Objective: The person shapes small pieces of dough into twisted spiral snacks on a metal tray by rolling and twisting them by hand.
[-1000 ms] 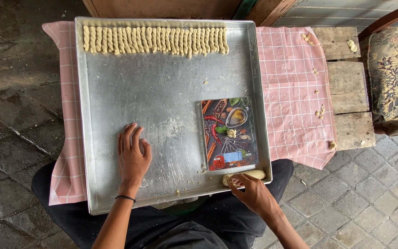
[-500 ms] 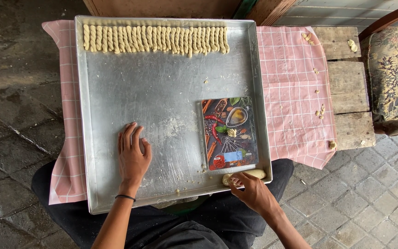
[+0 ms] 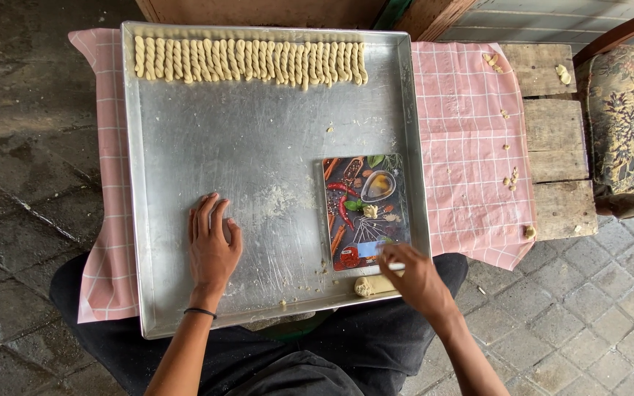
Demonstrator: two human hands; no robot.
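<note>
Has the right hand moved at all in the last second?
Yes. The right hand has shifted up toward the picture-printed cutting board, its fingers now over the board's near edge, above the dough lump it was touching.

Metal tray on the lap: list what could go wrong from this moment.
The metal tray rests across the person's knees, overhanging the checked cloth; a shift could tip it and scatter the row of twisted dough pieces. The dough lump under the right hand sits at the tray's near rim and might roll off. The left hand could smear flour.
</note>
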